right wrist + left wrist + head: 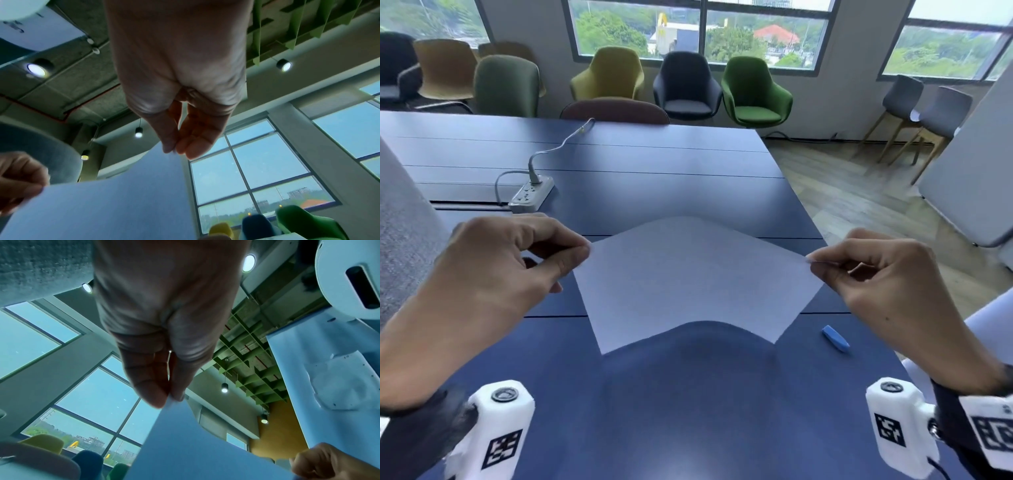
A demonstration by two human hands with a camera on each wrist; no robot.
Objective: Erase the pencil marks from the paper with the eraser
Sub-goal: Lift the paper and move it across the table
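Observation:
A white sheet of paper (688, 277) hangs in the air above the dark blue table (688, 411), bowed upward in the middle. My left hand (582, 251) pinches its left corner between thumb and fingers. My right hand (812, 261) pinches the right corner the same way. No pencil marks show on the sheet from here. The blue eraser (835, 338) lies on the table below my right hand, apart from the paper. In the left wrist view the left hand (170, 398) pinches the paper (195, 451); in the right wrist view the right hand (174, 151) nips the paper (123, 203).
A white power strip (530, 194) with a plugged cable lies on the table at the far left. A grey partition (404, 240) stands at the left edge. Several chairs line the window wall beyond the table. The table's right edge drops to wooden floor (859, 198).

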